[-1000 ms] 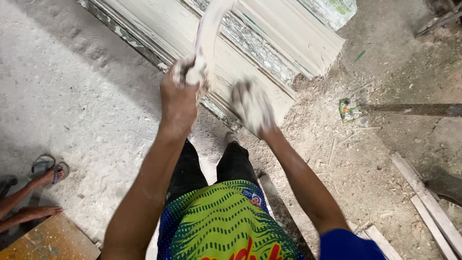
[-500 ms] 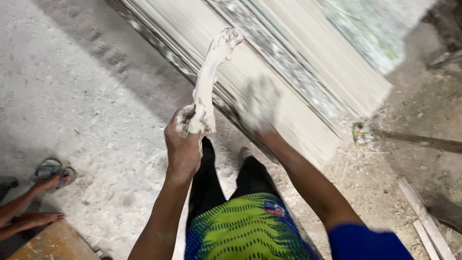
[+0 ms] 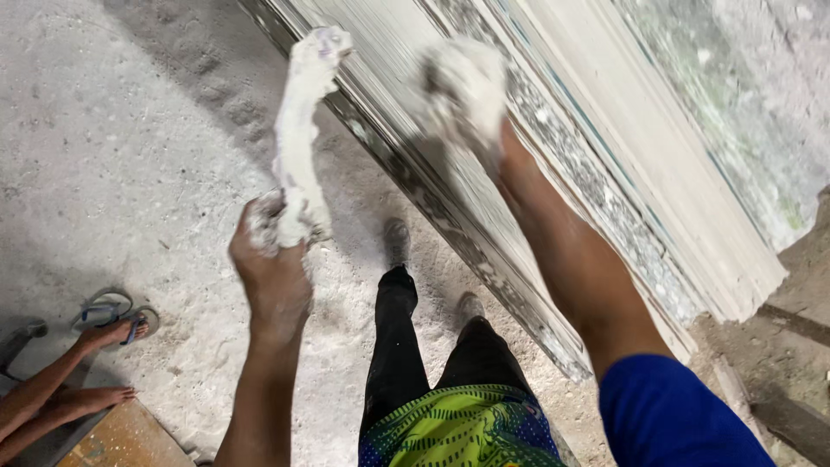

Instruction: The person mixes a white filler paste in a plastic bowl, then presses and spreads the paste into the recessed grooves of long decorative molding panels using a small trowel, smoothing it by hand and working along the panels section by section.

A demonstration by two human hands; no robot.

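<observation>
Nearest, left hand [image 3: 275, 259] clenched around the lower end of a long white plaster-caked strip [image 3: 298, 138], raised upright over the dusty grey floor [image 3: 104, 147]. Farther, plaster-coated right hand [image 3: 462, 91] pressed against the stacked white moulded plaster panels [image 3: 605, 156]; grip unclear.

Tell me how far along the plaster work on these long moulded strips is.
Done: the stacked moulded strips are cast and stand in a pile, and white dust coats the floor. In hand: the left hand holds up a plaster-caked tool, while the plaster-covered right hand presses on the stack's face. Left: I cannot tell how much of that face remains unworked.
</observation>
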